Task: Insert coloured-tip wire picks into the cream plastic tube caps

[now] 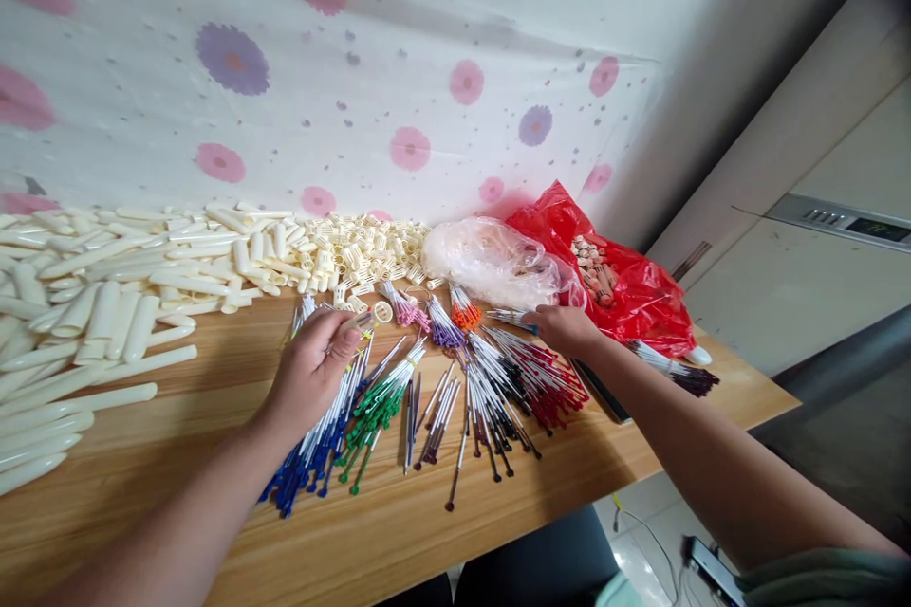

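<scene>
My left hand (317, 365) is closed, pinching a small cream plastic piece (358, 319) with coloured tips at it. Below that hand lie blue-ended pen refills (313, 455), with green-ended refills (384, 394) beside them. My right hand (566, 329) reaches across to a bundle of light-blue-ended refills (509, 316); its fingertips are pressed together at the blue ends, and what they grip is hidden. Between the hands fan out black-ended refills (491, 398), red-ended refills (541, 370), brown-ended refills (437, 422), and purple (445, 332), pink (409, 308) and orange (465, 311) bundles.
Long cream tubes (106, 322) pile up on the left of the wooden table (342, 550). Slotted cream pieces (362, 247) heap behind the refills. A clear plastic bag (491, 256) and a red bag (641, 294) with small beige pieces stand back right. Dark-ended refills (676, 370) lie near the right edge.
</scene>
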A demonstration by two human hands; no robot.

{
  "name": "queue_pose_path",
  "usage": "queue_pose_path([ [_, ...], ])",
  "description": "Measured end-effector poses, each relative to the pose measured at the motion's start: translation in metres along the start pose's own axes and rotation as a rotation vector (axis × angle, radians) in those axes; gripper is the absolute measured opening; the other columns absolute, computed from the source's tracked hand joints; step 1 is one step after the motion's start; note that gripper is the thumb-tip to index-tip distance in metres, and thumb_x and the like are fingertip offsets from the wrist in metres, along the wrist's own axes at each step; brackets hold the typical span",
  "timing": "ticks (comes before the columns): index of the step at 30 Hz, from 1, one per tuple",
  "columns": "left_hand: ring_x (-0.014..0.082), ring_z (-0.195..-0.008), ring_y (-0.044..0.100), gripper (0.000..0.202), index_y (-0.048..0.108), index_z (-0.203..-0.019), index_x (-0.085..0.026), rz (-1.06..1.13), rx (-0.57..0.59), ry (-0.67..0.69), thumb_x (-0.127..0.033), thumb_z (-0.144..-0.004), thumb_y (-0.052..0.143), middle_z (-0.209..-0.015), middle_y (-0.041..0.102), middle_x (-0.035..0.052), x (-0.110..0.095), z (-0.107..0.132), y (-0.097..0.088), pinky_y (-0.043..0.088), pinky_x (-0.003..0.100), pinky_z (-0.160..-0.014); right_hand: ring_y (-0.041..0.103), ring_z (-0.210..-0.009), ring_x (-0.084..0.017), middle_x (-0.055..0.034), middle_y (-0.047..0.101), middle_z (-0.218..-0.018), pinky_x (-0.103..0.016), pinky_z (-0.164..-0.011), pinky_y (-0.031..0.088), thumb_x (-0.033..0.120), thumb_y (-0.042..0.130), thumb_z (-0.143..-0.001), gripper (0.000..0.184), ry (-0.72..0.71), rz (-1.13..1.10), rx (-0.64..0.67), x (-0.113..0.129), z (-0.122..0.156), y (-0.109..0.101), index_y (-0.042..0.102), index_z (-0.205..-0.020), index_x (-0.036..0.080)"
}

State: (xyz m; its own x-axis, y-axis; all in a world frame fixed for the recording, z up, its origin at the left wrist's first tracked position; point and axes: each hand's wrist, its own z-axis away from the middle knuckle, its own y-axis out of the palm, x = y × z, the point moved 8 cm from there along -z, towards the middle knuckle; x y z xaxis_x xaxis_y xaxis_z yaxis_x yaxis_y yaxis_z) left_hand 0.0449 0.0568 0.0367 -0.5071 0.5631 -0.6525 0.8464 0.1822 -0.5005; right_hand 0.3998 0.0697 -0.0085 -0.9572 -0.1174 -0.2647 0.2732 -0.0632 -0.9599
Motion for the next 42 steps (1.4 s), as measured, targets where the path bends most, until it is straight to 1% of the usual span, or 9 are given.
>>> queue_pose_path([
  [8,0.0196,-0.083,0.057,0.027,0.057,-0.092,-0.017,0.005,0.006,0.004,-0.040,-0.088,0.043,-0.086,0.058,0.0045,0.001,0.001,0.001,0.046,0.029,-0.074,0.066,-0.084,-0.025,-0.0088,0.071,-0.097,-0.032,-0.070,0.045,0.016,0.048,-0.082,0.056,0.002,-0.112,0.143,0.000,-0.005,0.010,0.046,-0.133,0.039],
  [16,0.0209,-0.082,0.056,0.034,0.057,-0.091,-0.019,0.177,-0.016,-0.113,-0.050,-0.086,0.045,-0.088,0.060,0.0048,0.008,0.002,-0.001,0.045,0.031,-0.077,0.062,-0.063,-0.014,-0.0066,0.069,-0.076,-0.023,-0.059,0.044,0.005,0.040,-0.077,0.048,-0.042,-0.535,0.113,-0.011,0.011,-0.017,0.054,-0.123,0.012],
  [19,0.0189,-0.075,0.054,0.038,0.059,-0.093,-0.019,0.394,0.000,-0.216,-0.055,-0.083,0.050,-0.080,0.059,0.0033,0.013,0.007,0.008,0.045,0.029,-0.069,0.061,-0.064,-0.011,-0.0043,0.067,-0.077,-0.023,-0.061,0.048,0.017,0.040,-0.086,0.035,-0.123,-0.829,0.023,0.020,0.019,-0.036,0.049,-0.119,0.011],
  [21,0.0153,-0.065,0.051,0.036,0.059,-0.094,-0.019,0.562,-0.006,-0.270,-0.052,-0.078,0.059,-0.069,0.054,-0.0006,0.012,0.011,0.015,0.043,0.026,-0.062,0.062,-0.064,-0.011,-0.0034,0.068,-0.075,-0.024,-0.063,0.050,0.024,0.054,-0.082,0.024,-0.214,-1.394,-0.035,0.055,0.020,-0.051,0.053,-0.104,0.013],
  [23,0.0117,-0.056,0.047,0.034,0.058,-0.094,-0.019,0.684,-0.006,-0.355,-0.044,-0.074,0.068,-0.063,0.050,-0.0043,0.012,0.016,0.022,0.041,0.024,-0.057,0.063,-0.062,-0.010,-0.0021,0.069,-0.072,-0.023,-0.060,0.050,0.025,0.066,-0.076,0.020,-0.307,-1.764,0.020,0.100,0.015,-0.059,0.055,-0.090,0.015],
  [26,0.0106,-0.053,0.050,0.027,0.063,-0.086,-0.017,0.722,0.027,-0.386,-0.037,-0.072,0.070,-0.064,0.057,-0.0027,0.005,0.018,0.029,0.040,0.023,-0.053,0.063,-0.056,-0.008,-0.0018,0.070,-0.069,-0.021,-0.057,0.050,0.027,0.074,-0.070,0.026,-0.361,-2.006,0.171,0.164,0.005,-0.066,0.057,-0.084,0.015],
  [29,0.0117,-0.056,0.054,0.023,0.064,-0.081,-0.015,0.797,-0.010,-0.432,-0.033,-0.070,0.072,-0.065,0.060,-0.0011,0.007,0.018,0.030,0.044,0.025,-0.055,0.065,-0.058,-0.009,-0.0008,0.069,-0.066,-0.020,-0.056,0.052,0.028,0.078,-0.065,0.029,-0.389,-2.091,0.263,0.206,-0.002,-0.070,0.057,-0.080,0.015],
  [33,0.0099,-0.053,0.056,0.022,0.059,-0.071,-0.014,0.874,-0.068,-0.506,-0.029,-0.068,0.075,-0.058,0.058,-0.0031,0.015,0.017,0.027,0.047,0.023,-0.055,0.066,-0.059,-0.010,-0.0020,0.070,-0.070,-0.021,-0.056,0.053,0.033,0.077,-0.068,0.029,-0.417,-2.104,0.276,0.218,-0.007,-0.067,0.060,-0.083,0.015],
  [42,0.0103,-0.056,0.060,0.028,0.057,-0.074,-0.015,1.053,-0.037,-0.645,-0.030,-0.065,0.079,-0.063,0.063,-0.0012,0.012,0.018,0.028,0.050,0.022,-0.056,0.067,-0.074,-0.012,0.0002,0.071,-0.084,-0.028,-0.071,0.056,0.029,0.071,-0.075,0.020,-0.567,-1.921,-0.192,0.193,-0.003,-0.065,0.067,-0.093,0.023],
])
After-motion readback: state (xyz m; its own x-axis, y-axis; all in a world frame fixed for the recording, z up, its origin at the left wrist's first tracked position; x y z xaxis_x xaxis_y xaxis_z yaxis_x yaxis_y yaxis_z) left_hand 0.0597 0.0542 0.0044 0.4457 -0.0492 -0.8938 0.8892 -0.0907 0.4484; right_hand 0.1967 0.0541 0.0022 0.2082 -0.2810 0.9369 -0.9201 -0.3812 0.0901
